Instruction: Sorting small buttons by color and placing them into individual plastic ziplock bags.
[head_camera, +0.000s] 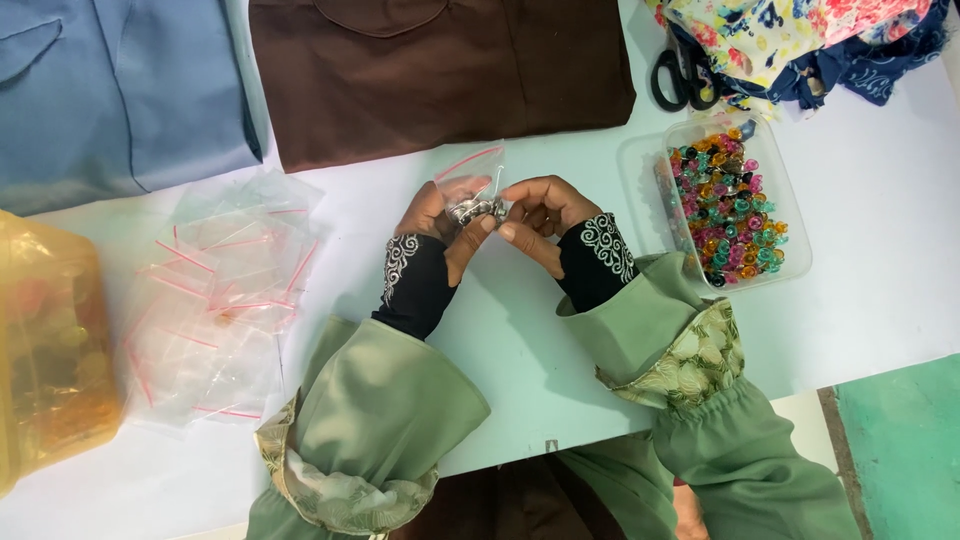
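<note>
Head view: left hand (432, 215) and right hand (540, 205) meet over the pale table (880, 230), both pinching a small clear zip bag (470, 175) with silvery bits (476, 209) inside, too small to identify. Zip-bag pile (215, 300) left, tub of coloured beads (728, 205) right. Scissors (680, 75) half hidden under floral cloth (800, 35); yellow container (45, 350) cut off.

A pale bench (880, 250) carries everything. Taking the clear tub of coloured beads (728, 205) as landmark: black scissors (680, 78) and floral cloth (800, 40) lie just beyond it, a folded brown garment (440, 75) to its far left, then a blue garment (110, 90). Small clear zip bags (220, 300) and a yellow container (50, 350) sit farthest left.
</note>
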